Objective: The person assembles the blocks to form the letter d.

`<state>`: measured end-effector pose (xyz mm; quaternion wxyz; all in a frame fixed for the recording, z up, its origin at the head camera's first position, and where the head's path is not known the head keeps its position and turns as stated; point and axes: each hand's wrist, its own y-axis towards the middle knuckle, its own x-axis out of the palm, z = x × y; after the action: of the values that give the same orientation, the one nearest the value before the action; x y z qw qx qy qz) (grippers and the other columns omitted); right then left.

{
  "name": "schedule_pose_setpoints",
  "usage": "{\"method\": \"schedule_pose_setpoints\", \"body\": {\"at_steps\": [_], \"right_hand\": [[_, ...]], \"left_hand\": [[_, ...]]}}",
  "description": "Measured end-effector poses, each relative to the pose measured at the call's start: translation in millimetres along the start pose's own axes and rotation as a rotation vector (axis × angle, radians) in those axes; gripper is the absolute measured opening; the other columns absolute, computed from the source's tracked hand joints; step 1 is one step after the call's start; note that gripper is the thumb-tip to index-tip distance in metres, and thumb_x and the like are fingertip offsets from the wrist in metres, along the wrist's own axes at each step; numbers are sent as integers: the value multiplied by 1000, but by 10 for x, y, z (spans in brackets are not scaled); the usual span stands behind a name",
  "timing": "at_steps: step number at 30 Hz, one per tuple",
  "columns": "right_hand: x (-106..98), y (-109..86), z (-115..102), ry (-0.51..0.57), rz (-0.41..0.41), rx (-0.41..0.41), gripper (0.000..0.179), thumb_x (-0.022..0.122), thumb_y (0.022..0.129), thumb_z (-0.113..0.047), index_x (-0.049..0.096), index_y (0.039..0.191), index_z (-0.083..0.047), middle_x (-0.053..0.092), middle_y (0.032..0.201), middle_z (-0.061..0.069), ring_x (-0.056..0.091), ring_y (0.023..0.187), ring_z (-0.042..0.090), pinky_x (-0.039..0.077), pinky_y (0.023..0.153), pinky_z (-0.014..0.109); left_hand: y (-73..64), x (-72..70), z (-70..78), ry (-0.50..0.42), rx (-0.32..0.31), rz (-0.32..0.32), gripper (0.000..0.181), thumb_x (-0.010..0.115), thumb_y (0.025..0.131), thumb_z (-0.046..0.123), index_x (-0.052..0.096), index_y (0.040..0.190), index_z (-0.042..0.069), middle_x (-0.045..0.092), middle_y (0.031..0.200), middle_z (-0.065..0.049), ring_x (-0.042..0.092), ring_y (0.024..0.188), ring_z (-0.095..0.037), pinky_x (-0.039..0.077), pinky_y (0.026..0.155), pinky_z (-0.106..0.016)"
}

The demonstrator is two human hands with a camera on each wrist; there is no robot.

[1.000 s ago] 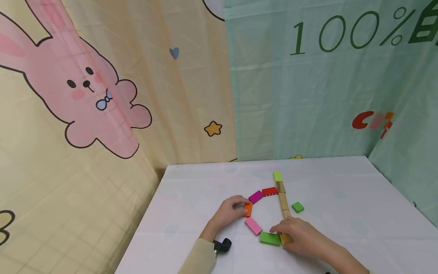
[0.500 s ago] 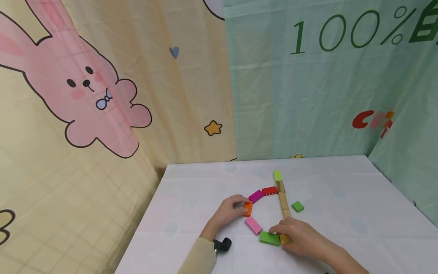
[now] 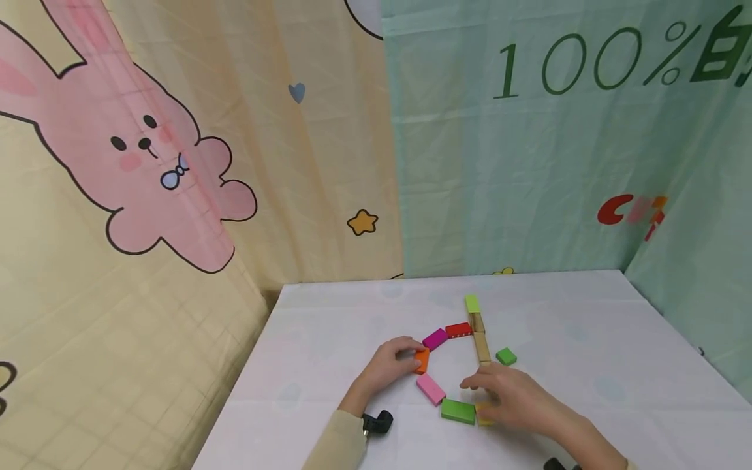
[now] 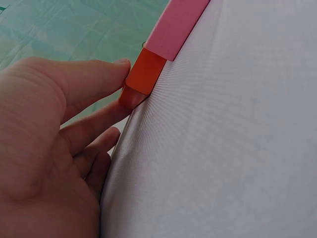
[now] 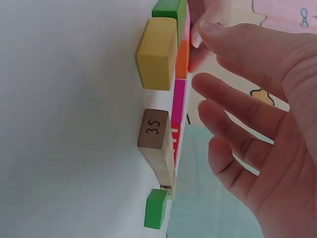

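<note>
My left hand (image 3: 384,364) pinches an orange block (image 3: 422,360) between thumb and index finger; in the left wrist view a pink block (image 4: 177,27) adjoins it. Over a yellow block (image 5: 157,54) hovers my right hand (image 3: 519,397), its fingers loosely spread and apart from the block. A green block (image 3: 457,411) lies beside the yellow one. Together with the magenta block (image 3: 435,339) and the red block (image 3: 459,330), these form a curve that meets a row of wooden blocks (image 3: 482,346). The right hand partly hides the row's near end in the head view.
A light green block (image 3: 472,303) tops the far end of the wooden row. To the row's right lies a small loose green block (image 3: 506,356). Printed curtains (image 3: 317,163) hang behind the white table (image 3: 329,313) and along its sides.
My right hand has let go of the yellow block and risen a little from it. The left hand stays on the orange block. The head view has shifted slightly.
</note>
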<state>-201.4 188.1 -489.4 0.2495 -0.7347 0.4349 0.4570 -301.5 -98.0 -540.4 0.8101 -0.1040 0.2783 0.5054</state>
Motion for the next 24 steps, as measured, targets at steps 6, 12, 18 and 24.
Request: {"method": "schedule_pose_setpoints", "body": {"at_steps": [6, 12, 18, 24], "right_hand": [[-77, 19, 41, -8, 67, -17, 38, 83, 83, -27, 72, 119, -30, 63, 103, -16, 53, 87, 9, 51, 69, 27], [-148, 21, 86, -5, 137, -26, 41, 84, 82, -25, 71, 122, -25, 67, 110, -10, 57, 93, 13, 56, 77, 33], [-155, 22, 188, 52, 200, 12, 43, 85, 82, -22, 71, 122, -24, 67, 108, -9, 60, 95, 14, 57, 79, 38], [-189, -17, 361, 84, 282, -6, 47, 86, 81, -20, 70, 126, -22, 69, 108, -8, 62, 94, 19, 57, 75, 37]], "left_hand": [[-13, -14, -23, 13, -7, 7, 28, 70, 95, 28, 72, 123, 32, 59, 135, 11, 48, 132, -22, 37, 111, -54], [-18, -12, -20, 5, -13, 3, 28, 70, 96, 28, 72, 123, 32, 58, 137, 9, 47, 134, -24, 35, 112, -55], [-21, -3, -11, -11, -7, 2, 27, 70, 95, 26, 73, 121, 32, 59, 136, 9, 48, 133, -24, 35, 112, -55], [-11, 6, -34, -7, 1, 0, 27, 70, 95, 26, 72, 121, 33, 58, 136, 9, 48, 133, -24, 35, 112, -55]]}}
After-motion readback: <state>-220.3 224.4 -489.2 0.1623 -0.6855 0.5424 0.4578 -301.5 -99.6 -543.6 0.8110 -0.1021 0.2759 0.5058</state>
